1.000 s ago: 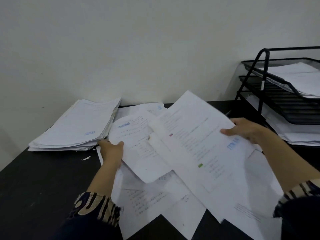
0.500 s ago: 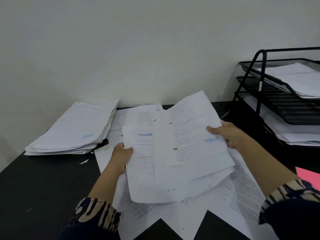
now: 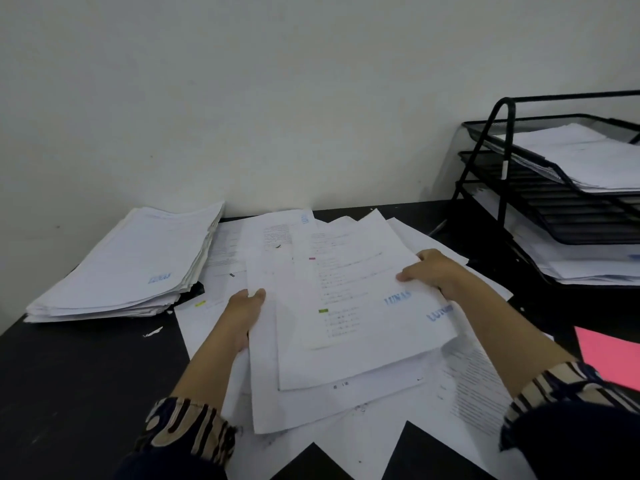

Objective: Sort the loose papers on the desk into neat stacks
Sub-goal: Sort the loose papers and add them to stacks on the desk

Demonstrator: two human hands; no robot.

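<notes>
I hold a bundle of white printed sheets (image 3: 346, 327) over the middle of the black desk (image 3: 69, 393). My left hand (image 3: 244, 315) grips its left edge, thumb on top. My right hand (image 3: 433, 271) pinches its right edge near a blue "LUNAS" stamp. The sheets in the bundle are fanned and uneven. More loose papers (image 3: 467, 386) lie spread flat on the desk beneath the bundle. A thick stack of papers (image 3: 128, 265) sits at the back left against the wall.
A black wire paper tray rack (image 3: 502, 174) with papers on its tiers stands at the right. A pink sheet (image 3: 609, 358) lies on the desk at the right edge. A small paper scrap (image 3: 152, 331) lies near the stack. The white wall bounds the desk's back.
Both hands have drawn the sheets together, from a wide spread fan into a tighter overlapping bundle. The bundle has sunk toward the loose papers on the desk.
</notes>
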